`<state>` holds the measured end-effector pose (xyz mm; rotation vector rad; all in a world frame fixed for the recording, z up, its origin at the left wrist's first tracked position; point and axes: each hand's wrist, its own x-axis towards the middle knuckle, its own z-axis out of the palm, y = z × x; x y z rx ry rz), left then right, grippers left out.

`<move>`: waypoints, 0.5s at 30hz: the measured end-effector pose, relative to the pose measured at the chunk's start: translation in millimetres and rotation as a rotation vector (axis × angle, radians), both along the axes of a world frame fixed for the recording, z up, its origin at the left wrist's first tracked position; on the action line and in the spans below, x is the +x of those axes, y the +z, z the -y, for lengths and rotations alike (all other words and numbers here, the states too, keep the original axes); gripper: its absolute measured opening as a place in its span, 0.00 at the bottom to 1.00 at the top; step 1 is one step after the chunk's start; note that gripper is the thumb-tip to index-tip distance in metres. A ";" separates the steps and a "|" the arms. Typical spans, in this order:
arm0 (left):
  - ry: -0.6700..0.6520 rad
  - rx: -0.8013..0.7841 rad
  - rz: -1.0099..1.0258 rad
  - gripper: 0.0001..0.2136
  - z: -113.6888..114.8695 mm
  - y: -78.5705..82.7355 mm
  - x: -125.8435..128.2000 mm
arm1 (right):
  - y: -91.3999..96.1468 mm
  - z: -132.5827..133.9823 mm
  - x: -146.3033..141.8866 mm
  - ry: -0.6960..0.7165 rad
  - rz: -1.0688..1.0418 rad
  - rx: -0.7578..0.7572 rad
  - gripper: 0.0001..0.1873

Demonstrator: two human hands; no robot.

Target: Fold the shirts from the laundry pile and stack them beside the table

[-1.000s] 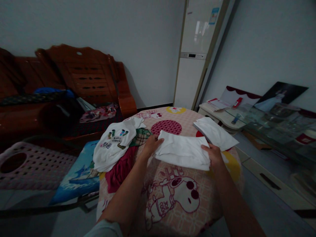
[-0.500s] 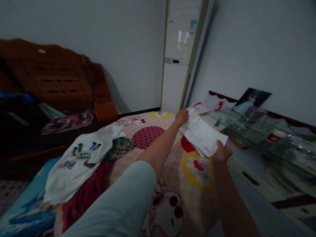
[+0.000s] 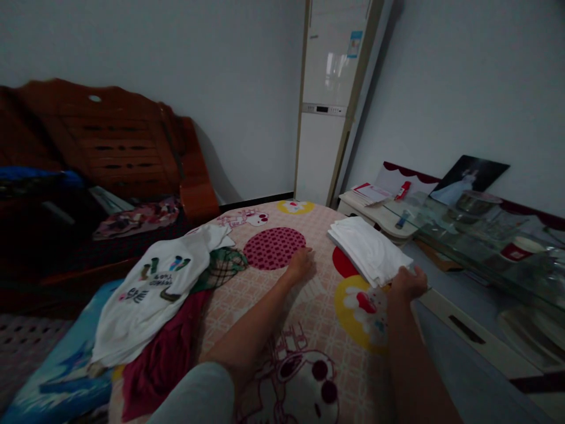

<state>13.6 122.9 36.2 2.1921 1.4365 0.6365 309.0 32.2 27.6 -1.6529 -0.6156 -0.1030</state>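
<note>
Folded white garments [image 3: 373,250] lie in a neat pile at the right side of the patterned cloth. At their near right corner is my right hand [image 3: 408,284], its fingers closed on the edge of the fabric. My left hand [image 3: 301,265] hovers over the cloth beside the dark pink oval, away from the pile. Nothing shows in its loosely bent fingers. To the left, a white printed shirt [image 3: 161,282] is spread over a dark red garment [image 3: 165,353] and a green plaid piece [image 3: 225,268].
The cartoon-patterned cloth [image 3: 286,315] covers the surface before me. A glass-topped cabinet [image 3: 459,253] with a paper cup [image 3: 516,250], bowl and photo stands right. Behind are a wooden bench [image 3: 115,147] and a tall white air conditioner [image 3: 324,141]. A blue printed fabric [image 3: 70,365] lies lower left.
My left hand has let go of the white garments' far corner and come back left and nearer me. The garments now lie flatter; my right hand stays at their near corner.
</note>
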 end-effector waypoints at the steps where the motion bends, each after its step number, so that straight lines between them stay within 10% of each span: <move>1: 0.006 -0.008 0.018 0.21 5.8 -1.1 -13.8 | 6.9 0.8 -10.5 -0.098 0.044 0.014 0.29; 3: 0.031 -0.020 0.065 0.19 16.2 0.8 -38.8 | 19.4 -2.0 -39.9 -0.142 0.183 0.053 0.28; 7: 0.176 -0.005 0.103 0.18 36.3 11.6 -77.1 | 24.8 -23.6 -118.0 0.257 0.394 0.052 0.24; 15: 0.361 0.168 0.106 0.18 50.9 37.8 -140.8 | -38.8 -69.8 -227.3 0.792 0.500 -0.142 0.24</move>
